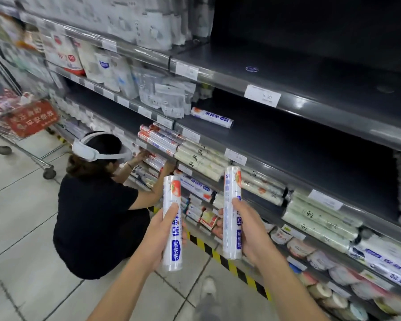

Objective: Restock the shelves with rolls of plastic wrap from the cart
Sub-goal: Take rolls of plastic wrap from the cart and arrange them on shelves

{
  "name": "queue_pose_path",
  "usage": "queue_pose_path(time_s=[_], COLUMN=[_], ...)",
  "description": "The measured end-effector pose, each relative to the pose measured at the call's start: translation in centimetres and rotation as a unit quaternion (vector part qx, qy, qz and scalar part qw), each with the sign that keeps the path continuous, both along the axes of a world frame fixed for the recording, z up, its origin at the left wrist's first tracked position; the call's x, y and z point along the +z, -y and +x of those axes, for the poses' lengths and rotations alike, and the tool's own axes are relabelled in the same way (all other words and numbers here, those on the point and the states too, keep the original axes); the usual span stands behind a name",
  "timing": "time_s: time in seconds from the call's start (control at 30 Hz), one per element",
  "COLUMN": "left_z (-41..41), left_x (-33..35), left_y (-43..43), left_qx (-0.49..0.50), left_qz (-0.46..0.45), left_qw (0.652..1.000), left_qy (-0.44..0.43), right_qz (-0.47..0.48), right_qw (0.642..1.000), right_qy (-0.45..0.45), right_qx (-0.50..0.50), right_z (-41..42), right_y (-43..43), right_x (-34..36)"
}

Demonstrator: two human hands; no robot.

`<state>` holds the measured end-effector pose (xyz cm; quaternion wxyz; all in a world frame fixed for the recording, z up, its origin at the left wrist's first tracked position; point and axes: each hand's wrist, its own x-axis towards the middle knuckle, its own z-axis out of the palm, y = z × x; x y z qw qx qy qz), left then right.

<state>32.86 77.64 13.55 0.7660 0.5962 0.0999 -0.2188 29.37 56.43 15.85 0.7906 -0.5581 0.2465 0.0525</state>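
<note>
My left hand [163,237] grips a white roll of plastic wrap [172,200] with blue lettering and a red picture, held upright. My right hand [248,230] grips a second matching roll [232,188], also upright. Both rolls hang in front of the dark metal shelves [287,144]. One matching roll [212,117] lies alone on the mostly bare middle shelf. More such rolls [159,139] are stacked at the left end of the shelf below. The wire cart [16,126] stands at the far left, blurred, with a red sign on it.
A person in black [95,216] with a white headset crouches at the lower shelves to my left, reaching in. Pale green rolls [319,221] and packets fill the lower shelves. A yellow-black striped strip [229,262] runs along the shelf base on the tiled floor.
</note>
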Motion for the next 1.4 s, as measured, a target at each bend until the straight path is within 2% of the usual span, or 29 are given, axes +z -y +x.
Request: queue_pose_path(time_s=[0.3, 0.63, 0.87, 0.97, 1.07, 1.2, 1.27, 1.4], left_z=[12.6, 24.1, 32.3, 35.0, 36.8, 38.2, 38.8, 39.5], left_x=[0.8, 0.0, -0.4, -0.6, -0.9, -0.9, -1.2, -1.6], left_y=[2.9, 4.9, 4.2, 3.6, 3.1, 3.0, 2.8, 2.1], left_qx=[-0.004, -0.068, -0.16, -0.165, -0.169, -0.147, -0.136, -0.122], left_qz=[0.004, 0.03, 0.051, 0.049, 0.053, 0.054, 0.05, 0.035], left_qw=[1.0, 0.997, 0.986, 0.985, 0.984, 0.987, 0.989, 0.991], left_qy=[0.011, -0.001, 0.008, 0.005, -0.001, -0.021, -0.029, -0.045], right_qz=[-0.009, -0.011, -0.055, -0.14, -0.333, -0.566, -0.636, -0.697], right_qw=[1.0, 0.999, 0.993, 0.984, 0.942, 0.821, 0.763, 0.705], right_qy=[0.015, -0.007, -0.043, -0.05, -0.037, -0.009, -0.007, -0.02], right_qx=[0.02, -0.032, -0.097, -0.095, -0.029, 0.075, 0.111, 0.127], right_z=[12.8, 21.9, 27.3, 29.5, 32.4, 37.3, 39.6, 42.8], right_y=[2.0, 2.0, 0.5, 0.3, 0.9, 2.2, 2.5, 2.1], right_x=[-1.3, -1.5, -1.8, -1.1, -0.3, -1.1, -2.1, -3.7])
